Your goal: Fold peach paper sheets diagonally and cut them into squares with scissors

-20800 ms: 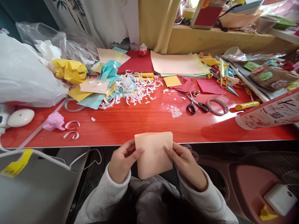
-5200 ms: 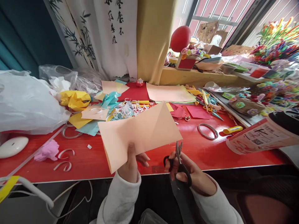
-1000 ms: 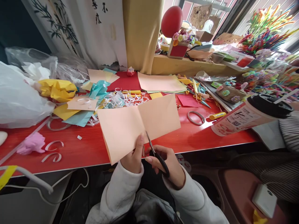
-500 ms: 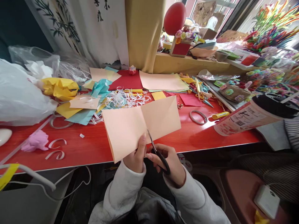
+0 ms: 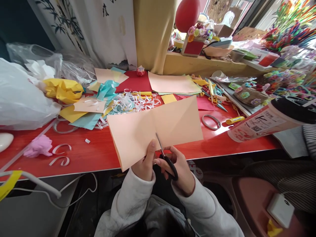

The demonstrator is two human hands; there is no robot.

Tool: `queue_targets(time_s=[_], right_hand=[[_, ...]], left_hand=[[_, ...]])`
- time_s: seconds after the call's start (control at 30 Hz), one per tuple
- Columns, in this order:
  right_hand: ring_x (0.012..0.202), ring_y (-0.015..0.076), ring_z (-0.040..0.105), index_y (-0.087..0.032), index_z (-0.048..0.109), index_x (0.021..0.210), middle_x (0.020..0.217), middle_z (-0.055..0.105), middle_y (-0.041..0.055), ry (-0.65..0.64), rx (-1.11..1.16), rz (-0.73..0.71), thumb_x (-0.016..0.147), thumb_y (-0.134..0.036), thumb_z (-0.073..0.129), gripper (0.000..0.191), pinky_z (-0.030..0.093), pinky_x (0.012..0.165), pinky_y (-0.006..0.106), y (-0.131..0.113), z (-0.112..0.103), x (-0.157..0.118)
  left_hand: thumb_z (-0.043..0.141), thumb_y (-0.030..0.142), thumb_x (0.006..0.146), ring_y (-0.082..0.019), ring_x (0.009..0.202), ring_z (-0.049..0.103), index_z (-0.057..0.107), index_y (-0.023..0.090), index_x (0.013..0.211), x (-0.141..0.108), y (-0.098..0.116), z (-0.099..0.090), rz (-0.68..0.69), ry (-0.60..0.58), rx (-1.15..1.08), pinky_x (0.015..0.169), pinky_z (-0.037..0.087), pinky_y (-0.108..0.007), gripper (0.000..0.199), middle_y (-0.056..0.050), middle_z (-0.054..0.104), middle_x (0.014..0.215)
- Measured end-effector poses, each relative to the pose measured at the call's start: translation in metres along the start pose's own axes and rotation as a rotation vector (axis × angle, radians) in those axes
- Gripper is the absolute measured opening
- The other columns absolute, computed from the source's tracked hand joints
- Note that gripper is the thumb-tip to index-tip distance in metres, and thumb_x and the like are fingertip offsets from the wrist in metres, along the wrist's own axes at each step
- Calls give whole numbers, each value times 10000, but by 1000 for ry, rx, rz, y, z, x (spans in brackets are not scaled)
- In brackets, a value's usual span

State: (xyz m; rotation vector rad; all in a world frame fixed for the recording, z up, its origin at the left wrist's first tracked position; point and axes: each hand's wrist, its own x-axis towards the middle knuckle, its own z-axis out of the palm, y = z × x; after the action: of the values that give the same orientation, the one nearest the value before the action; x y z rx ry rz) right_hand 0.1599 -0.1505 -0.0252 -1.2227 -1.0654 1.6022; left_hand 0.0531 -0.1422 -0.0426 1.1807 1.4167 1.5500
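A sheet of peach paper (image 5: 133, 131), folded at its left edge, is held above the front of the red table. My left hand (image 5: 146, 161) pinches its lower edge, thumb on top and fingers hidden beneath. In my right hand (image 5: 181, 171) are black-handled scissors (image 5: 170, 166), with fingers wrapped about the handles. Their blades lie at the paper along a cut running up from its lower edge, between my left thumb and the right-hand part of the sheet. How far apart the blades stand is hard to make out.
Curled white paper strips (image 5: 133, 103) and coloured paper scraps lie behind the sheet. A lidded drink cup (image 5: 261, 121), a ring of tape (image 5: 211, 122) and a yellow tube (image 5: 235, 120) are at the right. A white plastic bag (image 5: 24, 98) and crumpled pink paper (image 5: 39, 145) are at the left.
The right-hand part of the peach paper has swung outward to the right and lies flatter. The scissors' handles have shifted slightly left, and the view has tilted down a little.
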Motion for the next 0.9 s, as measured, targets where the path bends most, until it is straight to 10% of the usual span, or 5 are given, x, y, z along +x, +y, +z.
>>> queue_targets(time_s=[0.33,0.9], right_hand=[[296,57,412,-222,325,918,438,525,-114,-10,101,-104,562,-245,795,590,323,280,134,4,1,3],[298,55,392,-242,271,809,460,473,-130,-35,94,-106,533,-274,811,607,300,262,140,7,-1,9]], left_hand=[[587,366,775,-215,1147,517,663,186,923,-3,11,7,67,104,-83,1063,335,-360,245,-46,645,1100],[543,368,801,-173,738,639,629,210,617,-8,8,4,37,70,23,934,448,-351,258,13,639,598]])
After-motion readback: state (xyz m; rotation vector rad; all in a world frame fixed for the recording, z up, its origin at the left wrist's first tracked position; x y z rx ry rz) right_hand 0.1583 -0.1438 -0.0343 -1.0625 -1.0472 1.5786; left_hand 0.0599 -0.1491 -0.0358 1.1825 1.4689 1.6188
